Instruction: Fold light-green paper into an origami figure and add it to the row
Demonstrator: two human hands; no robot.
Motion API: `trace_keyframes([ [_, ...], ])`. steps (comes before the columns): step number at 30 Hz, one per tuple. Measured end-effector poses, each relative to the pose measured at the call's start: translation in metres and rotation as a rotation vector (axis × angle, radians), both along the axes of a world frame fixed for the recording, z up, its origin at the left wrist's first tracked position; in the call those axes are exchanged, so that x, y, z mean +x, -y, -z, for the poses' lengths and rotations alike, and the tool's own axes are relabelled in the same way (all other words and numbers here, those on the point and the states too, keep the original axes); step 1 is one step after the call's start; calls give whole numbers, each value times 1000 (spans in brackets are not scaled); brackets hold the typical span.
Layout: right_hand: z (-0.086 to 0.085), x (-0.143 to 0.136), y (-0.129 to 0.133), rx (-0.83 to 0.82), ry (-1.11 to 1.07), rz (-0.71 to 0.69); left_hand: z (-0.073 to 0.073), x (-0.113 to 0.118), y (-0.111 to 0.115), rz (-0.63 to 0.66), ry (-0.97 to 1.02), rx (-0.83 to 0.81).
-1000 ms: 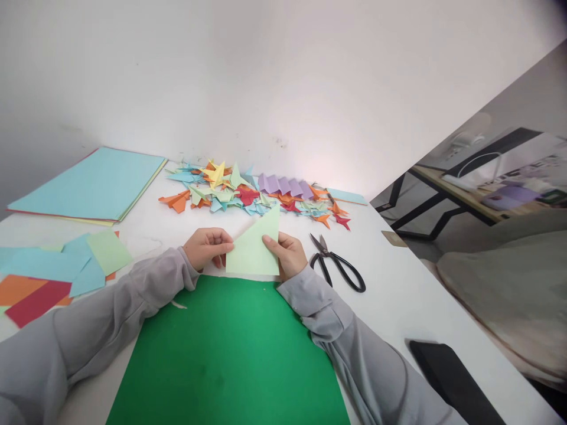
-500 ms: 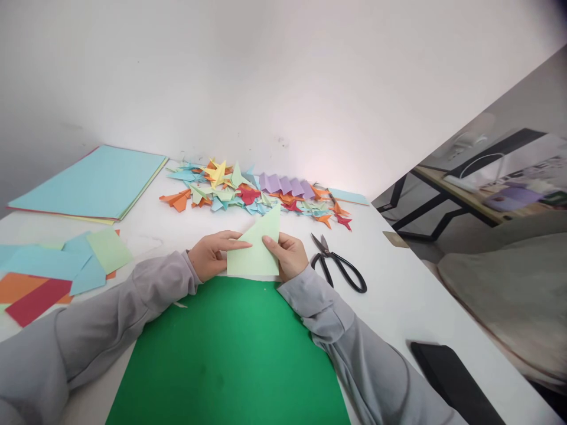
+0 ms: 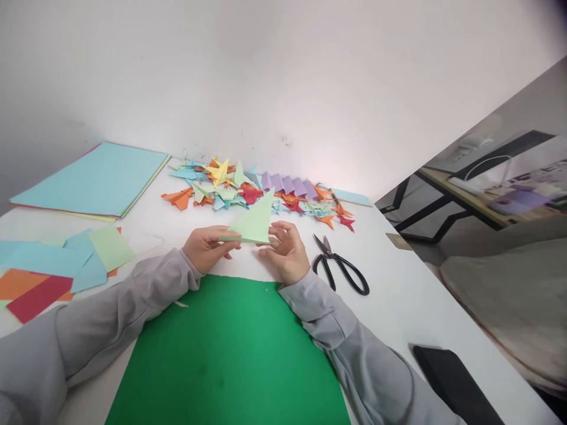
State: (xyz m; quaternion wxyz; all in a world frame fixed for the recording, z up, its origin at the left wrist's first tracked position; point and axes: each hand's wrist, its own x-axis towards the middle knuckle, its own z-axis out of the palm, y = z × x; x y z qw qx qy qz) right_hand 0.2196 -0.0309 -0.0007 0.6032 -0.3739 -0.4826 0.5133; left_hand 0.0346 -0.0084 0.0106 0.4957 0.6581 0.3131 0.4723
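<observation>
A pale green sheet of paper [image 3: 254, 221], folded to a slanting point at the top, is held up above the table behind the green mat [image 3: 230, 354]. My left hand [image 3: 207, 248] pinches its lower left corner between thumb and fingers. By the lower right corner is my right hand [image 3: 287, 251], its thumb and fingers curved but apart; the corner lies against or just in front of the fingers. Black-handled scissors [image 3: 330, 257] lie beside my right hand with the blades slightly parted.
Many small folded paper planes [image 3: 221, 195] and a purple pleated strip [image 3: 290, 186] lie along the wall. Coloured paper pieces [image 3: 57, 260] are at the left, below a stack of large sheets [image 3: 97, 177]. A black flat object [image 3: 454, 383] lies at the front right.
The paper has tipped back and risen, so its lower edge now faces me. My right hand has loosened from its pinch on the right side; my left hand has shifted to the left corner.
</observation>
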Motion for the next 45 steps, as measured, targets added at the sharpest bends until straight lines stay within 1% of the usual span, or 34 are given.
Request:
trace_keyframes([
  [5,-1,-4,2,-47,-2,20,-2,0,2,40,-26,-31],
  [9,0,-5,0,-94,-15,25,-1,0,3,20,-16,-67],
  [14,-4,-6,2,-105,1,-17,0,1,4,11,-43,-102],
  [18,-3,-7,3,-82,60,-28,0,2,5,30,-62,-112],
  [21,-1,-6,3,-63,105,-1,1,2,5,7,-90,-126],
  [25,-4,-5,5,-26,244,-8,3,2,5,8,-65,-124],
  [29,-7,-4,8,34,387,-60,4,0,7,-2,-102,-4],
  [33,-10,-5,11,81,470,0,1,-2,10,-45,-240,220],
  [36,-13,-6,14,104,486,-8,-3,-3,10,-55,-295,353],
  [40,-15,-7,16,78,427,-13,-4,-4,10,-43,-341,429],
  [45,-17,-8,15,105,475,0,-2,-5,10,-73,-369,503],
])
